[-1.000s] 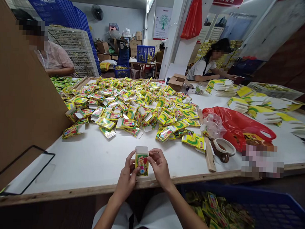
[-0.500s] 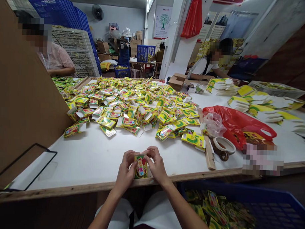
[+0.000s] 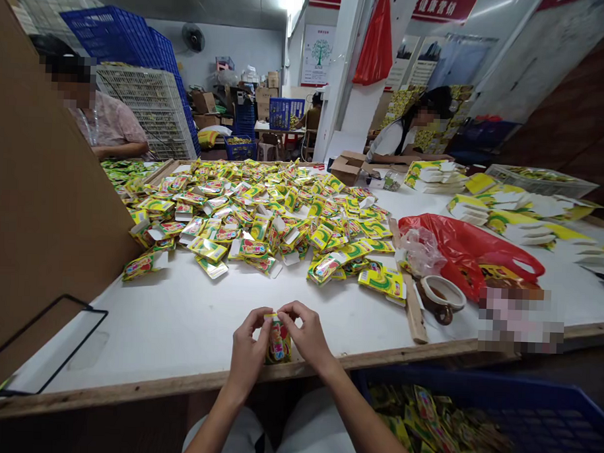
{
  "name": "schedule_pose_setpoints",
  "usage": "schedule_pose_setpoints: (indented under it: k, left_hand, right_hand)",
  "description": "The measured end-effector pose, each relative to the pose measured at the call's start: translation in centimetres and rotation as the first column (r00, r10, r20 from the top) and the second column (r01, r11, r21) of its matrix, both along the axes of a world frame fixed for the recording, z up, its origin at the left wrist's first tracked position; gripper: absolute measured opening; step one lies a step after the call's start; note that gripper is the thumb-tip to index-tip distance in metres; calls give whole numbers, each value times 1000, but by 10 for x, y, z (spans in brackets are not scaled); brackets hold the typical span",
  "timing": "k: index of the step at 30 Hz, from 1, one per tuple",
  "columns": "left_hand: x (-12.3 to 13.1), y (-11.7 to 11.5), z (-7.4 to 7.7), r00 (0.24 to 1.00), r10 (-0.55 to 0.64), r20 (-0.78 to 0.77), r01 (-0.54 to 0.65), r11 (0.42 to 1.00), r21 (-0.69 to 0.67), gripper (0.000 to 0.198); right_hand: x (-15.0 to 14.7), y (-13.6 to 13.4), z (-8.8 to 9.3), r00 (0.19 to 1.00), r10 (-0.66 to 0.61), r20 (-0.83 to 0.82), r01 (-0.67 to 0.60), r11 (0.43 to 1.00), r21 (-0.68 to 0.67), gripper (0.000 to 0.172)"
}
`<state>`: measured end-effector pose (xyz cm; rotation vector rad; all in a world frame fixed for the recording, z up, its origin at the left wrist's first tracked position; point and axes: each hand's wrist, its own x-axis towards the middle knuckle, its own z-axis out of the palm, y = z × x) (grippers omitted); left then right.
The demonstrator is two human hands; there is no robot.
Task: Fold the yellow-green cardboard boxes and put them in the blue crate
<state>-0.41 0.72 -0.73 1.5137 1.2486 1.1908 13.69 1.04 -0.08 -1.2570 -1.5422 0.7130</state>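
Observation:
A small yellow and green printed box (image 3: 279, 343) stands upright at the front edge of the white table (image 3: 179, 328). My left hand (image 3: 249, 347) grips its left side, with the thumb on the printed face. My right hand (image 3: 305, 332) is closed at the box's top right, its fingertips pinching along the top edge. The top of the box is partly covered by my fingers. Beyond my hands lies a wide heap of similar boxes (image 3: 254, 248), several with white end flaps sticking out.
A blue crate (image 3: 538, 406) holding similar packs sits below the table at right. A wooden strip (image 3: 415, 310), a brown mug (image 3: 443, 299) and a red plastic bag (image 3: 460, 242) lie to the right. A cardboard panel (image 3: 50, 198) stands at left. Two co-workers sit across the table.
My fingers have moved inward along the box's top, the right fingertips now closer to the left ones. The camera view has tilted up slightly. The person at right has lowered their head.

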Motion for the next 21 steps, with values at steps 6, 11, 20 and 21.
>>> schedule_pose_setpoints:
  k: [6, 11, 20, 21]
  left_hand:
    - [-1, 5, 3, 1000, -25, 4, 25, 999, -24, 22]
    - [-5, -1, -3, 999, -43, -11, 43, 999, 32, 20]
    - [-15, -12, -13, 996, -32, 86, 37, 998, -50, 37]
    - [-15, -11, -14, 995, -25, 92, 32, 996, -79, 35]
  right_hand:
    - [4, 2, 4, 1000, 14, 18, -14, 1000, -24, 14]
    - [-3, -7, -10, 995, 34, -90, -36, 999, -19, 10]
    - [89, -55, 42, 973, -99, 210, 130, 982, -138, 15]
    - [112, -65, 48, 947, -73, 311, 136, 973, -185, 15]
